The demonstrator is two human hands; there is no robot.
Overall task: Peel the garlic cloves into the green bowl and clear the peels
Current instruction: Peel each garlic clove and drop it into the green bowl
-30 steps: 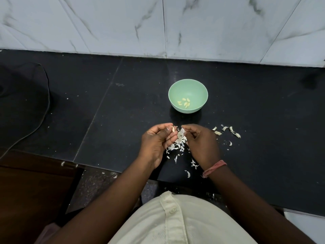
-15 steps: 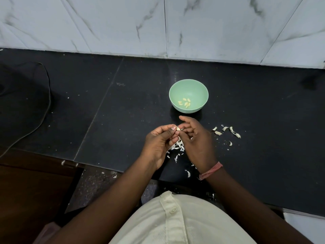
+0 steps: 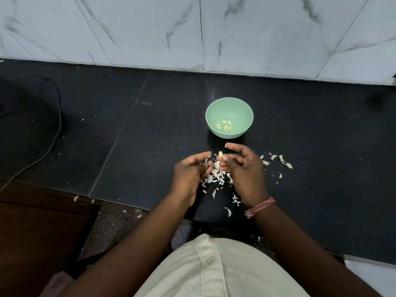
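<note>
A green bowl stands on the black counter with several peeled yellow cloves in its bottom. Just in front of it, my right hand pinches a pale garlic clove between thumb and fingers, with a scrap of peel stuck to the raised forefinger tip. My left hand hovers close beside it, fingers loosely curled, nothing clearly held. A heap of white peels lies on the counter between and under both hands. Several unpeeled cloves lie to the right of my right hand.
A dark cable curves over the counter's left part. The marble-tiled wall rises behind the bowl. The counter's front edge runs just below my wrists, with peel scraps scattered near it. A brown wooden surface lies lower left.
My hands have drawn slightly apart. The clove sits in my right hand's fingertips now, and my left hand has let go and dropped back a little.
</note>
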